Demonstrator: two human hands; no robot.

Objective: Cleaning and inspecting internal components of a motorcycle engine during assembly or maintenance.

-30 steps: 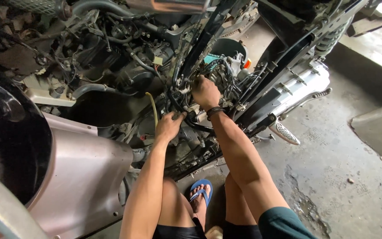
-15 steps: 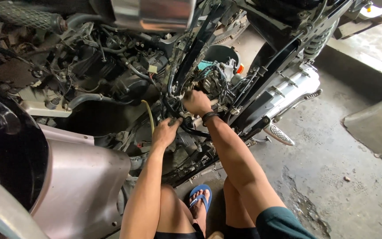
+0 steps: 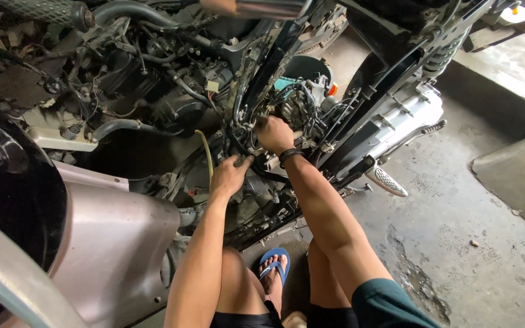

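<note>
your view has tipped down and drifted a little since a second ago, so the frame tube (image 3: 262,67) that was near the middle of the picture now sits higher, but your hands have hardly shifted on the work. your right hand (image 3: 273,133) stays high, just right of the frame tube, its fingers curled down into the tangle of black hoses (image 3: 244,143) and fittings there; it looks closed on something small, though what it grips is hidden under the knuckles. the dark band (image 3: 288,156) on that wrist is now plain to see. your left hand (image 3: 229,175) stays below and left of the frame tube, and its fingers now reach up toward the right hand more than before, so the two are nearly touching; it is half curled, fingertips pressed on the same cluster of hoses, and whether it actually pinches one cannot be told. the yellow hose (image 3: 205,152) hangs just left of that hand, free of it. the silver panel (image 3: 116,243) lies well left of and below the frame tube, the pale engine case (image 3: 405,124) right of it, and the foot peg (image 3: 387,181) below that case. your foot in a blue sandal (image 3: 273,267) rests on the concrete floor (image 3: 457,231) under the frame. judging by the steady hands, you are working one fitting in place, both hands on the same spot.
</note>
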